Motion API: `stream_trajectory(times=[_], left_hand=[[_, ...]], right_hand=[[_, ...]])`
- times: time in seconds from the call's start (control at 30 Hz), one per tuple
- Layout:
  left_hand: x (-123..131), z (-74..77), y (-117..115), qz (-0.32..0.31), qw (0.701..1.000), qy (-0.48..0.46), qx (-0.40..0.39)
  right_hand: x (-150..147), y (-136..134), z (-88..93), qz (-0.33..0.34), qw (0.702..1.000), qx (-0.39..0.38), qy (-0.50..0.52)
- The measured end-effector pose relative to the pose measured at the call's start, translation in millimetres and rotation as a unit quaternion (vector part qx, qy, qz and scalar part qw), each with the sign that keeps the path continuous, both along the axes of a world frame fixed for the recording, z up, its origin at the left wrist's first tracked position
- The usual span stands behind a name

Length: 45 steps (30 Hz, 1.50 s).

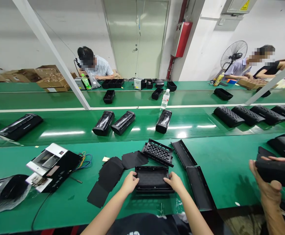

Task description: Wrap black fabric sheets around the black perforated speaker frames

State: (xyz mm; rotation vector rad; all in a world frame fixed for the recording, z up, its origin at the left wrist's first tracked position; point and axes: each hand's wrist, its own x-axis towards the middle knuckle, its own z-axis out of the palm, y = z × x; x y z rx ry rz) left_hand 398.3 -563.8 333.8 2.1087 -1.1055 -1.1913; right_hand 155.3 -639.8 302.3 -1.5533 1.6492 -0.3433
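Right in front of me lies a shallow black panel (153,180) with raised edges and small holes along its rims. Dark sheet material seems to cover its inside. My left hand (130,181) grips its left end, thumb on top. At the other end my right hand (173,182) holds on the same way, thumb bent over the inner face. Just behind it rests a black perforated grille panel (158,152). Two similar shallow panels lie to the right, a farther one (184,154) and a nearer one (200,187). Overlapping black sheets (110,174) are fanned out at the left.
A white-and-black machine (53,166) with cables stands at left, beside a plastic-wrapped black housing (7,192). A co-worker's hand (269,192) holds a black housing at right. Beyond, black housings (103,123) and a water bottle (165,99) stand on the green line; people sit behind.
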Motion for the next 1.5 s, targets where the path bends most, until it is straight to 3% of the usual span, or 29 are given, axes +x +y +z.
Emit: stream_trajectory(times=[0.17,0.33,0.53,0.7,0.9,1.03,1.23,1.5], left_hand=[[0,-6.1,1,0.029,0.999,0.030,0.001],[-7,-7.0,2,0.047,0.998,0.033,-0.018],[-6,1.7,4,0.065,0.995,0.050,-0.050],[6,30.4,14,0.073,0.990,0.073,-0.097],[17,85.5,18,0.076,0.982,0.070,-0.156],[14,116.6,18,0.086,0.978,0.055,-0.181],[11,147.6,16,0.107,0.967,0.096,-0.211],[14,179.3,5,0.159,0.945,0.157,-0.240]], right_hand=[[-8,5,1.1,0.013,0.998,0.010,-0.055],[-12,12,3.7,-0.017,0.993,0.011,-0.117],[-5,23,21.1,-0.003,0.967,0.071,-0.246],[3,25,44.6,0.011,0.946,0.102,-0.307],[8,17,91.0,0.024,0.917,0.125,-0.379],[9,13,119.9,0.019,0.918,0.088,-0.387],[7,2,155.5,0.031,0.912,0.068,-0.403],[11,-35,202.2,0.145,0.902,0.044,-0.403]])
